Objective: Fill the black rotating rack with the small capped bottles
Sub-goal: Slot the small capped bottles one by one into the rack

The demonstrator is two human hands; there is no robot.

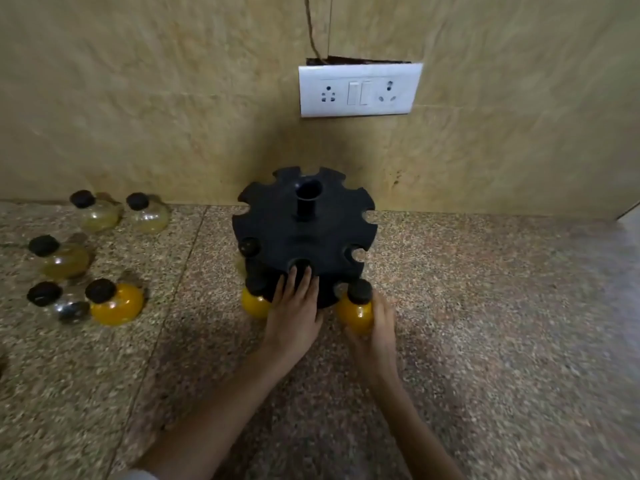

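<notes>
The black rotating rack (304,233) stands on the speckled counter near the wall, its top disc ringed with slots. My left hand (294,306) lies flat against the rack's front, fingers spread over a lower slot. My right hand (375,327) grips a yellow-filled bottle with a black cap (356,311) at the rack's lower right edge. Another yellow bottle (254,301) sits in the lower tier at the front left. Black caps (248,245) show in two slots of the top disc.
Several loose capped bottles stand on the counter to the left: two pale ones (98,211) at the back, one (60,256) in the middle, a clear one (57,301) and a bright yellow one (116,301) in front. A white socket plate (360,90) is on the wall.
</notes>
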